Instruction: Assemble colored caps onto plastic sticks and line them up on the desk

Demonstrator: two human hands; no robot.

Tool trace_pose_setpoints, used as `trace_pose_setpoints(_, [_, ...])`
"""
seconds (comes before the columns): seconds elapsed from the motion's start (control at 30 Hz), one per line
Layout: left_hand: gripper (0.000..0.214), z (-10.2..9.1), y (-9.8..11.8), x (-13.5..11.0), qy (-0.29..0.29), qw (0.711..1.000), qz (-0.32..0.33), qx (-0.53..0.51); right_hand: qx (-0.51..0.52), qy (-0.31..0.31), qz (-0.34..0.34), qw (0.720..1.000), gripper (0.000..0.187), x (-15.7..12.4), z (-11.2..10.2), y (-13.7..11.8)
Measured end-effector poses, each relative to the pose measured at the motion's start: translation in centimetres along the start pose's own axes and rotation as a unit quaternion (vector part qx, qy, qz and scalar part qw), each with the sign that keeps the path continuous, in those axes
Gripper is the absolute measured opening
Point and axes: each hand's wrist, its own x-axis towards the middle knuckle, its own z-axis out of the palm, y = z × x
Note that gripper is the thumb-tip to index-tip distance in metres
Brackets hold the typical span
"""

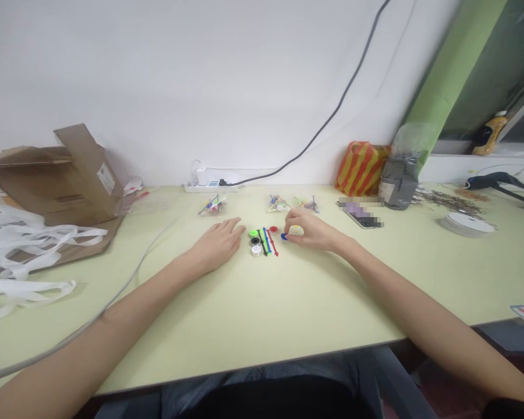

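Between thumb and forefinger, my right hand (312, 228) pinches a small blue disc (284, 237) at the table surface. A bit of yellow shows behind its fingers, mostly hidden. My left hand (220, 244) lies flat with its fingers stretched out, just left of the small parts. A green disc (254, 233), a black disc (255, 241) and a white disc (256, 251) form a column. Right of them lie several thin coloured arrow-shaped sticks (268, 241) side by side, and a red disc (273, 230) sits above the red stick.
Clear bags of coloured parts (213, 204) lie near the wall. A cardboard box (70, 180) and white straps (21, 244) fill the left side. A phone (360, 213), a striped bag (360, 169) and a white reel (467, 223) are on the right. A cable (126, 285) crosses my left arm.
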Motion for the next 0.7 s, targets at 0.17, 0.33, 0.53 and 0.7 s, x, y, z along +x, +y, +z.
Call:
trace_pose_setpoints(0.17, [0.041, -0.2, 0.1, 0.1, -0.029, 0.999, 0.011, -0.019, 0.009, 0.005, 0.008, 1.0, 0.01, 0.3, 1.0, -0.2])
trace_pose_setpoints(0.33, [0.037, 0.0, 0.0, 0.1, -0.007, 0.999, 0.016, -0.04, 0.013, 0.036, 0.008, 0.999, 0.007, 0.7, 2.1, 0.2])
trace_pose_setpoints(0.53, [0.036, 0.2, -0.2, 0.1, 0.004, 0.998, 0.019, -0.055, -0.015, 0.053, 0.039, 0.998, 0.013, 1.1, 2.2, 0.5])
trace_pose_setpoints(0.7, [0.039, 0.0, 0.0, 0.0, -0.004, 0.998, 0.011, -0.063, -0.051, 0.102, 0.149, 0.982, 0.017, 0.6, 1.2, 2.1])
